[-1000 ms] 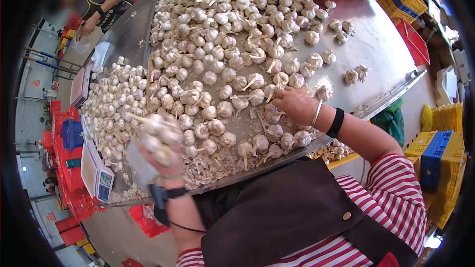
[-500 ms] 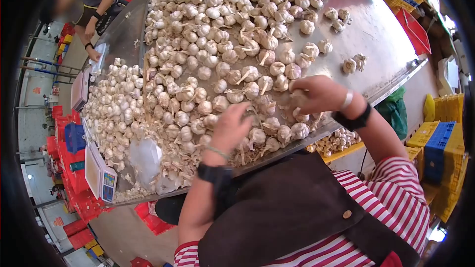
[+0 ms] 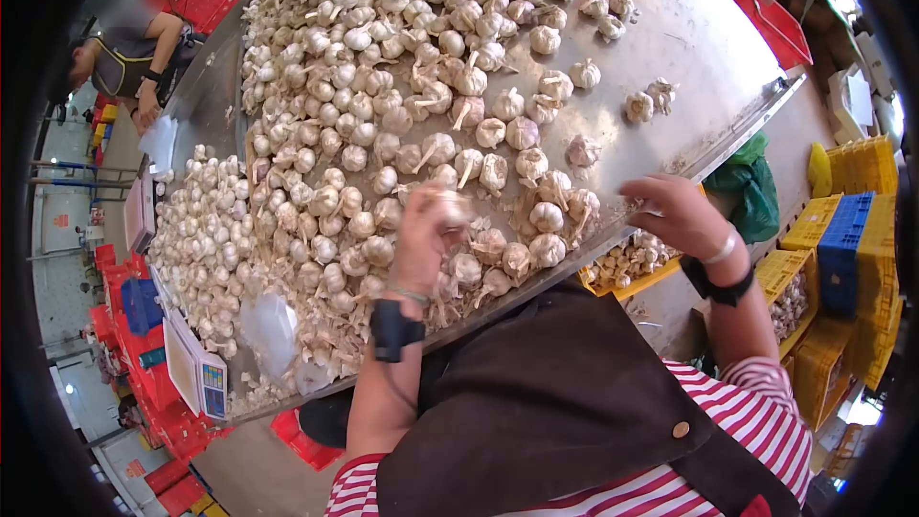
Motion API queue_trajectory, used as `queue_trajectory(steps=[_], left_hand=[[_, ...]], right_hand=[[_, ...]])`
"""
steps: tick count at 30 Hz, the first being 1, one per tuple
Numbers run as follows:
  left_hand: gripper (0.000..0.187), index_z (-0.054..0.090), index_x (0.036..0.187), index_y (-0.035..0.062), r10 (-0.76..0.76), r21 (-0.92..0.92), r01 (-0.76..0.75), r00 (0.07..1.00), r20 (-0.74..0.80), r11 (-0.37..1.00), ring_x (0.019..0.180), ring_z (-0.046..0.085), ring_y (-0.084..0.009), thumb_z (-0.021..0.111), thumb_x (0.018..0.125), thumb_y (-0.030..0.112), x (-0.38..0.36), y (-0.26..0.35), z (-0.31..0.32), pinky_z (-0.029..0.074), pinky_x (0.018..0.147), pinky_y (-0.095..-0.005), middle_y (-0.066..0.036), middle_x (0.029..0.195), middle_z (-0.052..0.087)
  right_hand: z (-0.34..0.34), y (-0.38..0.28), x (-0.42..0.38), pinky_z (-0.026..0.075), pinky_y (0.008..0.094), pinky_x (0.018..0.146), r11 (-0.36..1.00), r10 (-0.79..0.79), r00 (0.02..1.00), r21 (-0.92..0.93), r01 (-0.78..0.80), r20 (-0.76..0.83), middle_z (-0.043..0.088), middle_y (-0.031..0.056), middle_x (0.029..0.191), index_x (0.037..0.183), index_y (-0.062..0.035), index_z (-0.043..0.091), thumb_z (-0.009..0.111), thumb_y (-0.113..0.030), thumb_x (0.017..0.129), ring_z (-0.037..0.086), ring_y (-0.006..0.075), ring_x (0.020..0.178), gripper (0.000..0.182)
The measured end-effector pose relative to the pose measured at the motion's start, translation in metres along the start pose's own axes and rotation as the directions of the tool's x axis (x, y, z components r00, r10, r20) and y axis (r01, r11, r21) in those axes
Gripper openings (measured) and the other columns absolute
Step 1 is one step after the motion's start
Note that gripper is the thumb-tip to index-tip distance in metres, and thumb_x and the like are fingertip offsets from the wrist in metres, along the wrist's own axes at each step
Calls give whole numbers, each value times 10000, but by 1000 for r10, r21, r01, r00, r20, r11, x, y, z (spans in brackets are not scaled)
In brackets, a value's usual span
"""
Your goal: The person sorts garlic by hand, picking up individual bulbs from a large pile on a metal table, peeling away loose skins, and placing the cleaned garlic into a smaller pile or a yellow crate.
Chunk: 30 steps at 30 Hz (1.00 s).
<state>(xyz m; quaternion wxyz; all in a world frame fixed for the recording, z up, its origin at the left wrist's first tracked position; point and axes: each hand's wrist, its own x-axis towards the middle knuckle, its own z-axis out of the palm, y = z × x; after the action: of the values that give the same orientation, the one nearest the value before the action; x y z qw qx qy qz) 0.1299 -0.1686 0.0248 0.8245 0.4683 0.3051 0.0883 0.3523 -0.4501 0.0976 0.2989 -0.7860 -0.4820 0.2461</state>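
Observation:
My left hand [image 3: 419, 239] is closed around a garlic bulb [image 3: 454, 210], low over the heap of garlic bulbs [image 3: 330, 115] on the metal table [image 3: 708, 48]. The held bulb is slightly blurred. Off to the right, my right hand [image 3: 678, 217] hovers by the table's front edge, its fingers loosely bent and apart with nothing visible in them. Below that hand, partly under the table edge, stands a yellow crate [image 3: 613, 289] with loose garlic in it. Papery skins and stalks lie among the bulbs near my left wrist.
Cleaner-looking bulbs [image 3: 206, 230] fill the table's left side, beside a scale [image 3: 196, 364] and a clear plastic piece [image 3: 270, 327]. A co-worker's arm [image 3: 163, 48] is at the far left. Yellow crates [image 3: 862, 168] and a green bag [image 3: 751, 196] stand right of the table.
My right hand has moved right and down, from over the bulbs to the table edge. My left hand now has a garlic bulb in it. The view has shifted.

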Motion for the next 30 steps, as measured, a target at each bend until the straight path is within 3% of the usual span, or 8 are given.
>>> queue_trajectory(steps=[5, 9, 11, 17, 20, 25, 27, 30], left_hand=[[243, 607, 1077, 51, 43, -487, -107, 989, -139, 867, 878, 652, -258, 586, 898, 213, -57, 22, -43, 583, 698, -383, -169, 1089, 629], [184, 663, 961, 57, -18, 476, 136, 970, -244, 869, 899, 659, -240, 652, 852, 205, -76, 5, -42, 535, 664, -345, -132, 1073, 651], [299, 658, 1069, 85, 234, 945, -180, 965, 117, 272, 920, 622, -277, 678, 775, 136, -77, -7, -25, 530, 789, -372, -128, 1060, 641], [384, 594, 1080, 107, 79, 964, -142, 983, 163, -224, 960, 572, -286, 677, 705, 121, -52, -43, -1, 502, 812, -405, -82, 1022, 599], [366, 589, 1035, 102, 56, 969, -184, 979, 195, -165, 954, 580, -294, 699, 688, 147, -40, -38, -4, 499, 804, -415, -80, 990, 584], [408, 609, 1060, 116, 6, 981, -196, 981, 196, 12, 958, 606, -343, 740, 686, 216, -34, -24, -13, 499, 829, -430, -104, 1001, 613], [372, 609, 1059, 112, 35, 982, -176, 984, 174, 74, 932, 646, -274, 749, 728, 204, -36, -16, -21, 521, 798, -384, -82, 1000, 636], [392, 591, 1083, 84, 189, 593, -131, 981, -36, 794, 897, 601, -121, 802, 755, 131, -49, -13, -44, 503, 782, -256, -14, 983, 624]], right_hand=[[79, -13, 81, 493, 409, 817, 867, -331, 868, -244, 434, 370, 616, 105, 946, 1017, -103, 632, 657, -61, 726, 609, 305, 931, 296], [118, -12, 110, 513, 398, 822, 627, -272, 705, -435, 646, 655, 660, 99, 979, 901, -92, 702, 650, -54, 725, 650, 281, 925, 188], [122, -13, 118, 515, 393, 825, 568, -203, 658, -460, 682, 725, 664, 99, 990, 877, -92, 713, 664, -61, 721, 655, 276, 925, 166], [56, -32, 108, 521, 362, 796, 888, -57, 782, -327, 324, 621, 660, 104, 1026, 1058, -70, 654, 658, -67, 720, 650, 255, 941, 338], [16, -7, 76, 538, 343, 776, 650, -256, 911, 755, -86, 324, 614, 102, 1079, 1162, -20, 574, 687, -114, 709, 616, 205, 987, 476], [1, 13, 40, 538, 306, 673, -13, 11, 998, 998, -66, 66, 607, 159, 1103, 1154, 10, 580, 702, -263, 814, 618, 209, 934, 453], [-10, 31, 52, 524, 295, 661, 441, 149, 956, 849, -292, 252, 652, 120, 985, 1041, 7, 645, 706, -275, 838, 632, 185, 854, 352], [19, 8, 82, 524, 352, 681, 939, 138, 985, 302, -165, 107, 674, 130, 890, 998, -16, 664, 684, -184, 815, 644, 248, 774, 249]])
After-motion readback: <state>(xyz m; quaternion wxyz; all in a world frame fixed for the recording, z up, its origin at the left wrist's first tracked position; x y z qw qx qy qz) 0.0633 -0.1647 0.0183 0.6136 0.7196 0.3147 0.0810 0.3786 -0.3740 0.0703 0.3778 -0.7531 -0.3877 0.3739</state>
